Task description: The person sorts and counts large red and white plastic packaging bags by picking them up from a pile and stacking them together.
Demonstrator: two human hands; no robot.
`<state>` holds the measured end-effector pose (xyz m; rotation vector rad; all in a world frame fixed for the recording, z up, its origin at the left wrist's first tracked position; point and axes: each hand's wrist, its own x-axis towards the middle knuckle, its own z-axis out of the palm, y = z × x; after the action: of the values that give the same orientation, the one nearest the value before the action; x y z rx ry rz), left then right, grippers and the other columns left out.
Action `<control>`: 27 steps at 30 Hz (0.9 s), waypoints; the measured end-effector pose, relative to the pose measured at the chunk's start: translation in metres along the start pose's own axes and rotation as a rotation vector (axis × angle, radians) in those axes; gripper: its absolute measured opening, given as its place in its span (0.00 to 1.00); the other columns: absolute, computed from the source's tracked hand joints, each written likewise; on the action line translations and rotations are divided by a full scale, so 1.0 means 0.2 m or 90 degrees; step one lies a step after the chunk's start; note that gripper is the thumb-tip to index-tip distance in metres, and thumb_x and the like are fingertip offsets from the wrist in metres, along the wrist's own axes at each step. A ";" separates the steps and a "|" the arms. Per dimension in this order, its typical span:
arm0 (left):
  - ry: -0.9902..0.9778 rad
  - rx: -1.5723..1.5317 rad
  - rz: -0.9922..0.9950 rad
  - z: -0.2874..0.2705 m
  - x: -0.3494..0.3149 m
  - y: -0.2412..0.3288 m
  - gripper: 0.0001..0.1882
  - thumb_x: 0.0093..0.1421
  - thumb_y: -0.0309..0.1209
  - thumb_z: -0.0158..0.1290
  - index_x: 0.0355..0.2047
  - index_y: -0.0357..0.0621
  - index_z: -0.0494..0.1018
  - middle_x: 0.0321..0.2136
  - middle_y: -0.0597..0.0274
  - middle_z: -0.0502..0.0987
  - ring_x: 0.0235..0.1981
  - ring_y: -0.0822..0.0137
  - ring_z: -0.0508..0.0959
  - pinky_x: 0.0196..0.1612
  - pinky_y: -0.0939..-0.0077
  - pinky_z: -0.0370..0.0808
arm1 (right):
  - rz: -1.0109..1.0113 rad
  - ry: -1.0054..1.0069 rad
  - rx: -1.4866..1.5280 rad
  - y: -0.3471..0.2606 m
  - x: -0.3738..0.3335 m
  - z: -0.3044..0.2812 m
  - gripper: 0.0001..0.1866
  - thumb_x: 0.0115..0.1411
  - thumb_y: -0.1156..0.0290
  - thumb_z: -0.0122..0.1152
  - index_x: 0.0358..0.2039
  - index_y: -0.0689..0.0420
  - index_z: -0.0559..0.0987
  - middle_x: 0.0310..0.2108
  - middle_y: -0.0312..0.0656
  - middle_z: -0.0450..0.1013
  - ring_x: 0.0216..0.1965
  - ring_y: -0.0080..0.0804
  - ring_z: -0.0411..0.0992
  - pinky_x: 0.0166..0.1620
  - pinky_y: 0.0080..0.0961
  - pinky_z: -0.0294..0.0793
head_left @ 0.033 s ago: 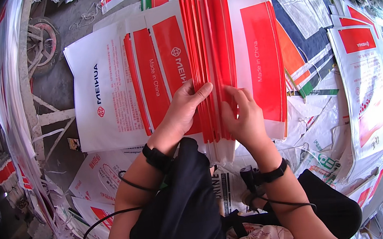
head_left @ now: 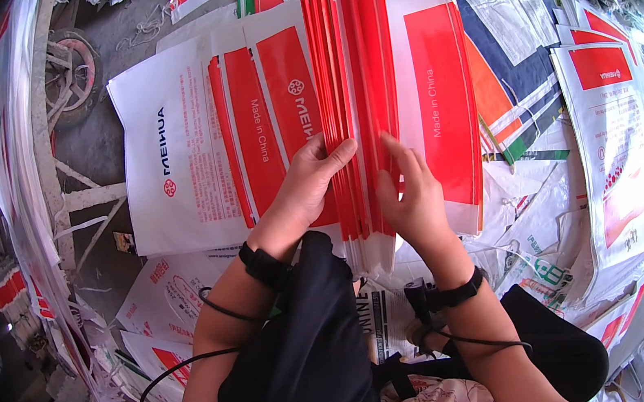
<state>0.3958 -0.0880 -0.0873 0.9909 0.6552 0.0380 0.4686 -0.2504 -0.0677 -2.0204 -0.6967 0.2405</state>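
Spread slightly wider than in the earlier frame, red-and-white bag folds [head_left: 377,53] run from 12 to 6 o'clock at centre, the right hand [head_left: 415,196] having shifted a touch beside them. That hand is loosely open, fingertips at the 3 o'clock edge, while the left hand [head_left: 306,182] clasps the 9 o'clock folds, thumb across, apparently to keep them bunched; flat printed sheets [head_left: 435,37] fan toward 9 and 3 o'clock.

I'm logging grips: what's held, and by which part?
The left hand holds sheets by their red folds, near mid-length; whether the right hand grips any cannot be told.
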 end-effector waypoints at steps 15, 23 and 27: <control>-0.009 -0.005 0.004 0.03 0.00 0.02 0.24 0.64 0.43 0.62 0.52 0.39 0.73 0.43 0.61 0.79 0.45 0.73 0.78 0.51 0.75 0.75 | 0.004 -0.069 -0.008 0.00 0.00 -0.02 0.21 0.58 0.74 0.61 0.54 0.56 0.76 0.39 0.50 0.74 0.35 0.50 0.78 0.38 0.40 0.80; -0.001 -0.010 0.000 0.03 0.00 0.02 0.23 0.64 0.42 0.62 0.51 0.39 0.73 0.43 0.61 0.79 0.45 0.73 0.78 0.51 0.75 0.75 | 0.016 -0.077 -0.030 -0.02 0.00 -0.03 0.22 0.57 0.77 0.60 0.54 0.54 0.76 0.38 0.49 0.74 0.33 0.50 0.78 0.36 0.40 0.80; -0.001 0.019 0.020 0.02 -0.01 0.02 0.23 0.64 0.43 0.62 0.51 0.40 0.73 0.43 0.61 0.79 0.45 0.74 0.78 0.50 0.75 0.74 | 0.026 -0.105 -0.048 -0.06 0.01 -0.02 0.23 0.56 0.78 0.60 0.53 0.53 0.77 0.39 0.48 0.74 0.34 0.50 0.78 0.37 0.40 0.80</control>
<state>0.3976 -0.0890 -0.0809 1.0291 0.6402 0.0550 0.4681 -0.2476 -0.0542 -2.1053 -0.7781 0.4136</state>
